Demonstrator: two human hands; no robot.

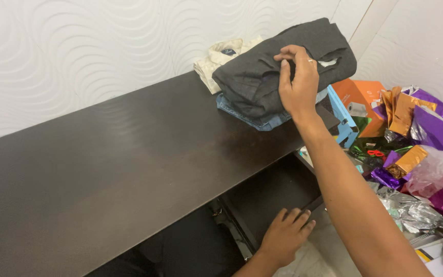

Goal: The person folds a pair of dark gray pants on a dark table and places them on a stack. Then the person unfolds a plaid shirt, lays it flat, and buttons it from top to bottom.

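Across the dark wooden desk (103,169), most of the top from its left edge to the middle lies bare and glossy. Toward the far right corner sits a stack of folded clothes: a cream shirt (221,57) at the back against the white patterned wall (78,46), blue jeans (247,114) at the bottom, and a dark grey folded garment (262,77) on top, overhanging the right edge slightly. The right hand (297,82) rests on that grey garment, fingers curled and pinching its cloth between thumb and fingertips. Below the desk's near right edge an open drawer (267,197) stands pulled out; the left hand (285,235) lies flat on its front lip, fingers spread and loose, gripping nothing. Right of the desk, on the floor, are an orange and blue box (355,105) and a heap of shiny purple, gold and silver wrapping foil (421,149).
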